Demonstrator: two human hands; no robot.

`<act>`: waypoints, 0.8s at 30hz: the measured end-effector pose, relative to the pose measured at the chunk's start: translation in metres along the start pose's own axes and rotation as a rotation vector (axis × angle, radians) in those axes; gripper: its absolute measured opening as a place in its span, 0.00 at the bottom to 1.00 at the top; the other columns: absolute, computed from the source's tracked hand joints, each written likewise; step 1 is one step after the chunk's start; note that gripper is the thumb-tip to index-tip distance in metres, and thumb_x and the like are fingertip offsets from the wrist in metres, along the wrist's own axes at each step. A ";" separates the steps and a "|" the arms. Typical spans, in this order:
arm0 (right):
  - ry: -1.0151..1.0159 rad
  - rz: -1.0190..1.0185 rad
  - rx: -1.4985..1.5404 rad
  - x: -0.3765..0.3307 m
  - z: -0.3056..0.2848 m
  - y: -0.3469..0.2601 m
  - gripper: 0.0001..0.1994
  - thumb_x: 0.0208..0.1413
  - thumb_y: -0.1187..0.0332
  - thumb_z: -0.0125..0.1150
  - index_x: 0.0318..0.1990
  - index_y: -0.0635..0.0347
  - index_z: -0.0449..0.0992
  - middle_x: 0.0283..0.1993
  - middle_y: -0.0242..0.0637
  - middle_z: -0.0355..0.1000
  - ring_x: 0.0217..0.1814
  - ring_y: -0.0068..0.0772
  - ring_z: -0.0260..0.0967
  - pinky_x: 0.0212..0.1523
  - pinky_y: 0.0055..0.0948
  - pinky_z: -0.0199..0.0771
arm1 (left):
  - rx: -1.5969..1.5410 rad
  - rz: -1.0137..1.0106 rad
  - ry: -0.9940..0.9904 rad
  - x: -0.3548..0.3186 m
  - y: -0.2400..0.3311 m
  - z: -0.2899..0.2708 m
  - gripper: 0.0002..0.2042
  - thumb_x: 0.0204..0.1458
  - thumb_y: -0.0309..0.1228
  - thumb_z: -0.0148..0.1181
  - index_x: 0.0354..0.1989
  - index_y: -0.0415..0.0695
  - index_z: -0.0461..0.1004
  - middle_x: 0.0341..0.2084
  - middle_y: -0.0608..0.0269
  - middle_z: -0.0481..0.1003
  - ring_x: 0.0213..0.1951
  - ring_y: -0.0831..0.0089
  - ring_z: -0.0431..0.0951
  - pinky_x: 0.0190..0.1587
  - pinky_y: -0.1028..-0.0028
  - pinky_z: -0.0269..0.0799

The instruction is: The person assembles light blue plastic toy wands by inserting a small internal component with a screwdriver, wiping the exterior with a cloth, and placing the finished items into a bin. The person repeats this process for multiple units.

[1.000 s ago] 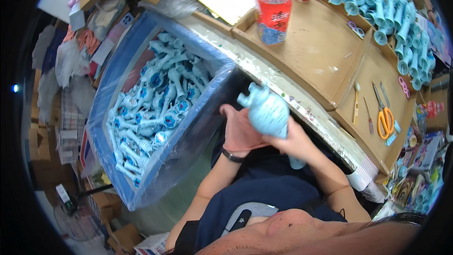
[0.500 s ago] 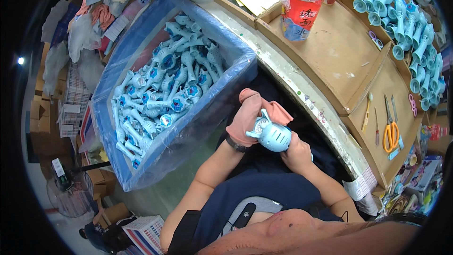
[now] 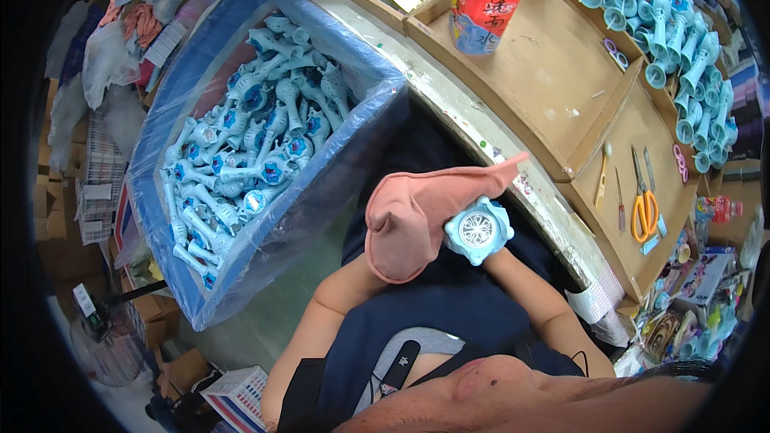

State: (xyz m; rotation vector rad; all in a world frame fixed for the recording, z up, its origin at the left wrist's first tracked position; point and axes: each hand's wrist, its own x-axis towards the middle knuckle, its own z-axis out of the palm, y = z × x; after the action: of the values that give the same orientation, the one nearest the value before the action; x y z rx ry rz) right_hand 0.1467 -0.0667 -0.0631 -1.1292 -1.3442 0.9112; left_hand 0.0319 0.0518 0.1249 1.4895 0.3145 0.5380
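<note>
A salmon-pink cloth (image 3: 409, 220) covers my left hand, and one finger pushes up a bump in it. The left fingers are hidden; the cloth's far corner stretches rightward past the toy to the bench edge. My right hand (image 3: 496, 261) grips a light blue plastic toy (image 3: 480, 231) from behind, its fingers mostly hidden. The toy's round end, with a scalloped rim and a white patterned disc, faces up. The cloth lies right against the toy's left side. Both hands are above my dark-clothed lap.
To the left is a blue crate (image 3: 301, 204) lined with clear plastic, heaped with similar toys (image 3: 233, 168). Cardboard trays (image 3: 553, 72) on the bench hold a red-labelled bottle (image 3: 485, 8), orange-handled scissors (image 3: 644, 212), and a brush (image 3: 604, 172). More blue toys (image 3: 682, 56) stand beyond.
The toy has turned from its slotted side to its round end facing up. The cloth has spread over my left hand and swung out to the right. The whole view has shifted slightly.
</note>
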 end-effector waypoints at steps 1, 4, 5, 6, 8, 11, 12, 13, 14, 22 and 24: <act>0.005 0.070 -0.070 -0.001 0.001 -0.003 0.17 0.59 0.65 0.58 0.54 0.58 0.75 0.53 0.41 0.76 0.52 0.34 0.76 0.52 0.31 0.77 | -0.024 -0.008 0.008 -0.002 -0.003 0.001 0.19 0.61 0.30 0.44 0.53 0.30 0.73 0.59 0.48 0.71 0.57 0.64 0.73 0.59 0.73 0.65; 0.161 0.285 0.448 -0.002 -0.001 -0.002 0.16 0.54 0.66 0.63 0.50 0.60 0.77 0.47 0.40 0.78 0.47 0.36 0.78 0.48 0.31 0.78 | -0.222 0.010 0.022 -0.002 -0.020 0.006 0.19 0.60 0.28 0.41 0.56 0.30 0.70 0.63 0.48 0.67 0.63 0.65 0.68 0.65 0.73 0.60; 0.191 0.267 0.448 -0.003 -0.001 0.001 0.18 0.51 0.66 0.66 0.49 0.62 0.77 0.46 0.40 0.78 0.45 0.37 0.78 0.47 0.31 0.78 | -0.206 0.019 0.043 -0.004 -0.027 0.007 0.19 0.59 0.28 0.43 0.56 0.30 0.70 0.63 0.47 0.67 0.63 0.65 0.68 0.65 0.73 0.60; 0.225 0.224 0.364 -0.003 -0.002 0.003 0.20 0.49 0.67 0.70 0.49 0.63 0.76 0.46 0.41 0.78 0.44 0.39 0.78 0.45 0.31 0.79 | -0.217 -0.003 0.079 -0.008 -0.033 0.008 0.19 0.58 0.28 0.46 0.55 0.30 0.70 0.62 0.47 0.68 0.63 0.65 0.68 0.65 0.73 0.61; 0.213 -0.093 -0.398 -0.003 -0.003 0.011 0.23 0.44 0.67 0.74 0.48 0.65 0.74 0.43 0.43 0.78 0.40 0.43 0.79 0.41 0.34 0.79 | -0.265 -0.075 0.167 -0.019 -0.049 0.009 0.20 0.55 0.27 0.51 0.54 0.30 0.70 0.60 0.47 0.70 0.61 0.64 0.70 0.63 0.73 0.62; 0.358 -0.075 -0.582 -0.003 -0.002 0.018 0.25 0.42 0.68 0.74 0.46 0.66 0.70 0.37 0.45 0.77 0.36 0.48 0.78 0.36 0.37 0.78 | 0.435 -0.101 0.316 -0.043 -0.076 0.007 0.22 0.48 0.23 0.59 0.54 0.34 0.70 0.52 0.48 0.73 0.57 0.60 0.72 0.61 0.69 0.64; 0.359 -0.065 -0.662 -0.003 -0.002 0.019 0.25 0.42 0.68 0.74 0.47 0.66 0.69 0.36 0.45 0.76 0.35 0.49 0.77 0.35 0.38 0.78 | 0.758 0.032 0.305 -0.046 -0.087 0.004 0.21 0.48 0.23 0.59 0.53 0.35 0.71 0.51 0.50 0.73 0.56 0.59 0.72 0.61 0.68 0.63; 0.372 -0.078 -0.685 -0.003 -0.002 0.019 0.25 0.42 0.69 0.73 0.47 0.66 0.68 0.35 0.44 0.76 0.34 0.49 0.77 0.34 0.38 0.77 | 0.974 0.041 0.273 -0.049 -0.095 0.000 0.20 0.48 0.23 0.59 0.52 0.35 0.71 0.50 0.51 0.73 0.55 0.59 0.72 0.60 0.67 0.63; 0.372 -0.087 -0.737 -0.003 -0.002 0.018 0.24 0.43 0.70 0.72 0.47 0.66 0.68 0.35 0.44 0.75 0.33 0.49 0.76 0.32 0.38 0.77 | 0.961 0.100 0.313 -0.048 -0.102 -0.002 0.19 0.48 0.23 0.60 0.51 0.36 0.72 0.49 0.52 0.74 0.55 0.59 0.72 0.60 0.67 0.63; 0.400 -0.217 -0.844 0.008 -0.004 0.006 0.21 0.43 0.76 0.65 0.47 0.65 0.68 0.29 0.44 0.69 0.26 0.46 0.70 0.26 0.39 0.70 | -0.116 0.095 0.254 -0.010 -0.072 -0.010 0.10 0.61 0.31 0.48 0.34 0.35 0.71 0.36 0.55 0.77 0.40 0.71 0.77 0.44 0.76 0.71; 0.395 -0.169 -0.821 0.009 -0.004 0.006 0.20 0.43 0.76 0.65 0.46 0.64 0.68 0.29 0.43 0.69 0.27 0.47 0.70 0.27 0.39 0.70 | -0.408 -0.002 0.292 -0.006 -0.067 -0.002 0.16 0.61 0.39 0.51 0.32 0.36 0.70 0.36 0.56 0.76 0.40 0.74 0.75 0.45 0.76 0.70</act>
State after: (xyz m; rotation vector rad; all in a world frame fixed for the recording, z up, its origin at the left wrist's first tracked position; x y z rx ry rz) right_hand 0.1521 -0.0568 -0.0658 -1.6659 -1.4746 -0.0403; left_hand 0.0355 0.0508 0.0572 1.0168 0.4061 0.7703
